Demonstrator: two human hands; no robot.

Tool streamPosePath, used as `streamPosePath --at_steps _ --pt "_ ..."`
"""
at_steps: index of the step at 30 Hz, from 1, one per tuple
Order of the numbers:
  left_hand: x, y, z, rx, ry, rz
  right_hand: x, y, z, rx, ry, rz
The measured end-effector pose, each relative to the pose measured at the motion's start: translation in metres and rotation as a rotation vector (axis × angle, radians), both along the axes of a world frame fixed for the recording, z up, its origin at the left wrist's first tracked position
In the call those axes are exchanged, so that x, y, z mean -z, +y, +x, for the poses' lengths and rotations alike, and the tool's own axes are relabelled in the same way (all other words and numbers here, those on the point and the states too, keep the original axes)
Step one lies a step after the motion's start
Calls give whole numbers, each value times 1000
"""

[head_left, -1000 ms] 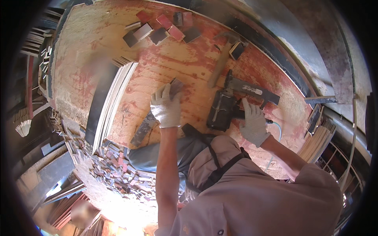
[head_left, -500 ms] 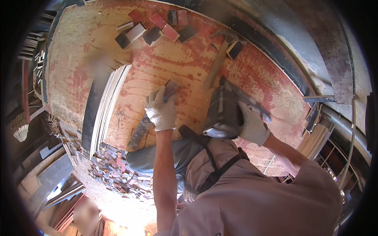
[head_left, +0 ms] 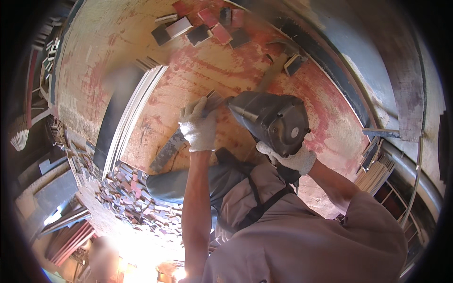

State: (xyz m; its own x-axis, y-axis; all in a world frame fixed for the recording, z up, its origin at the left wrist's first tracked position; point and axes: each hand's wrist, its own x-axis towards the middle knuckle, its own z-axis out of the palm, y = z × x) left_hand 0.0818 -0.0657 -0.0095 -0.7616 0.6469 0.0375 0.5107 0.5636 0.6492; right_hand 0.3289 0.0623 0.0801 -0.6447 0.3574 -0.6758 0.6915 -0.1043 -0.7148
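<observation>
My left hand [head_left: 197,126], in a white work glove, closes around a small reddish-brown wooden block [head_left: 215,98]. The block sits at the upper end of a narrow dark wooden strip [head_left: 165,155], part of which is hidden under the hand. My right hand [head_left: 295,159], also gloved, grips a black nail gun [head_left: 269,118] from below. The gun is tilted, its narrow nose pointing left close to the block; I cannot tell whether they touch. Beyond the gun a hammer [head_left: 276,68] lies on the stained plywood worktop [head_left: 174,94], its handle partly covered.
Several red and black wooden pieces [head_left: 207,34] lie at the far side. A stack of long strips [head_left: 134,118] stands left of my hand. Small offcuts [head_left: 137,193] are heaped at lower left. A dark rim [head_left: 325,68] borders the worktop's right side.
The nail gun has swung up and turned, its nose moving left toward the block. My right hand has come round beneath it. The left hand keeps its hold; the whole view shifts slightly.
</observation>
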Motion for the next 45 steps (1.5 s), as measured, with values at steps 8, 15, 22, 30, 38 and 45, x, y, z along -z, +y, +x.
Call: streamPosePath --at_steps 8,15,22,30,38,45 --pt "-1 -1 -2 -2 8 -24 -41 11 -54 88 -57 -179" --pt "4 -1 0 -10 26 -32 1 11 -26 292 182 -691" --pt "6 -6 -2 -10 -17 -11 -37 11 -48 -163 -153 -179" --pt "-13 -41 0 -100 76 -72 -25 12 -53 -78 -128 -217" --pt "-35 -75 -29 82 199 -153 -60 18 -36 -33 -421 -192" --pt "-144 -200 -19 -121 247 -444 -3 10 47 140 -313 -102"
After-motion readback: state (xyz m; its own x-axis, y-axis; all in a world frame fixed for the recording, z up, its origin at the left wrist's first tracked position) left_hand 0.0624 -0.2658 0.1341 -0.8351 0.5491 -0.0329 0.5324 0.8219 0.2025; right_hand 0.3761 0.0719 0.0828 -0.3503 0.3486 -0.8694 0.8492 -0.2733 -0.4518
